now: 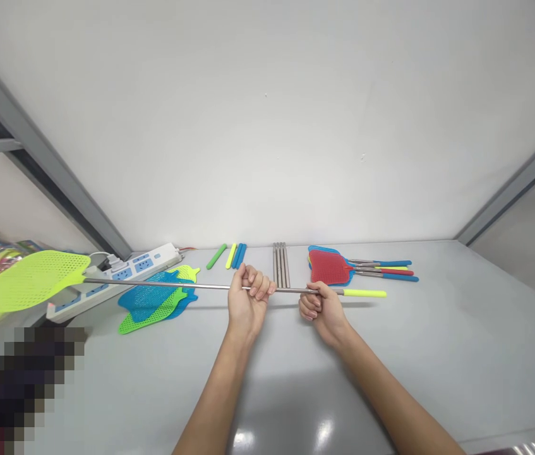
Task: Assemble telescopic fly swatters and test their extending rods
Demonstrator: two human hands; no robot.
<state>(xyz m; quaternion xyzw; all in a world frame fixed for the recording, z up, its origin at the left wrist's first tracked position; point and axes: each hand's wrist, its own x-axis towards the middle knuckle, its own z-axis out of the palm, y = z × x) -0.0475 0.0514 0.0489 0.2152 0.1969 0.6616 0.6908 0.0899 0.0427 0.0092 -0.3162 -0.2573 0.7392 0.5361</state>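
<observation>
Both my hands grip one fly swatter with a long, extended metal rod (163, 284), held level above the table. Its yellow-green mesh head (35, 281) reaches out to the far left, and a yellow grip (364, 293) forms its right end. My left hand (250, 294) is closed round the middle of the rod. My right hand (321, 309) is closed on the rod just left of the yellow grip. Behind my right hand lie several finished-looking swatters, a red head (328, 266) on top. Between the hands, further back, several metal rods (281, 264) lie side by side.
Loose blue swatter heads (146, 294) and green ones lie left on the grey table (438, 354). Behind them is a white power strip (165, 254) with a plug. A green grip (216, 256), a yellow grip (231, 256) and blue grips (239, 256) lie near the wall.
</observation>
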